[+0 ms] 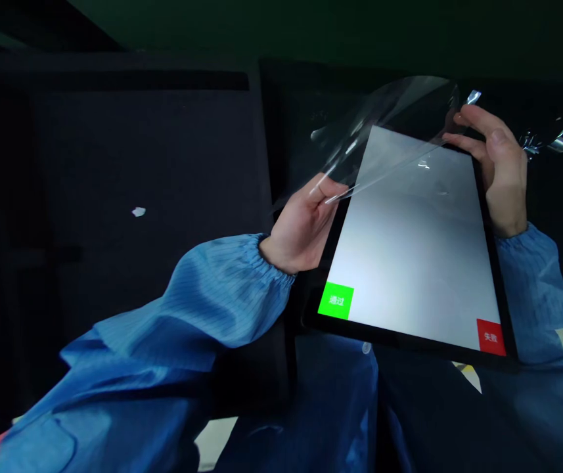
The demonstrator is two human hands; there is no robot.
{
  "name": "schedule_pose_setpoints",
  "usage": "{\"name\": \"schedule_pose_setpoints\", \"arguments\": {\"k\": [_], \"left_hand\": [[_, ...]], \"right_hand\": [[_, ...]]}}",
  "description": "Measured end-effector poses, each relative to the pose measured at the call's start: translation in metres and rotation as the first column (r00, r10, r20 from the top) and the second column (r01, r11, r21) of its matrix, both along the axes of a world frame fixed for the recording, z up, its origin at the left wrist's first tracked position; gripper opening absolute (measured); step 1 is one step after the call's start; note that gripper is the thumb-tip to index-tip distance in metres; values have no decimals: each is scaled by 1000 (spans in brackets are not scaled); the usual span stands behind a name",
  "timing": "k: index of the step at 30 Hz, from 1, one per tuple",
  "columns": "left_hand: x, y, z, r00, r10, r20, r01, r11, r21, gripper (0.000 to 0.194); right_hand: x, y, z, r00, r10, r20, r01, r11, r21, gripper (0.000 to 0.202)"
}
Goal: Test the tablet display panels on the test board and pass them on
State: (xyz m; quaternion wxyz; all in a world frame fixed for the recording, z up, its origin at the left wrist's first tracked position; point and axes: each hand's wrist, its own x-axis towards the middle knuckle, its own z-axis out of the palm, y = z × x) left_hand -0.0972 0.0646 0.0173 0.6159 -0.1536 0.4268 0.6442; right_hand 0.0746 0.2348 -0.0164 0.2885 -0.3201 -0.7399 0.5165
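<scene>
Dark desk [153, 151]; left hand [305, 223] pinching clear film [360, 138], right hand [500, 157], fingers half-curled, at lit tablet's [419, 230] top corner.

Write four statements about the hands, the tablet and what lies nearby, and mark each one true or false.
1. The left hand pinches a clear, flexible plastic film. True.
2. The black-framed rectangular tablet has a dark screen. False: it is lit greyish white.
3. The tablet's bright green square is at the picture's right of its red square. False: it is at the left.
4. A small whitish scrap lies apart from the tablet. True.
</scene>
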Motion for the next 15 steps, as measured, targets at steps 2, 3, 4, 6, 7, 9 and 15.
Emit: {"name": "schedule_pose_setpoints", "arguments": {"k": [2,3,4,6,7,9,15], "left_hand": [[-1,0,0,1000,-19,11,19,1000,8,46],[-1,0,-1,1000,-29,7,29,1000,6,47],[-1,1,-2,999,-37,1,37,999,3,48],[-1,1,-4,999,-44,-25,44,999,-6,51],[-1,1,-5,998,-44,-45,43,999,-14,53],[-1,1,-6,995,-41,-96,39,999,-17,54],[1,1,-5,989,-83,-126,77,996,-53,56]], "right_hand": [[-1,0,-2,1000,3,-7,-3,1000,0,30],[-2,0,-4,1000,9,-16,-8,1000,12,31],[-2,1,-6,999,11,-32,-10,1000,29,32],[-4,2,-12,998,18,-57,-14,998,61,36],[-4,3,-15,998,21,-64,-16,997,75,38],[-5,5,-19,997,43,-66,-38,996,83,40],[-7,8,-24,995,63,-74,-59,997,52,43]]}}
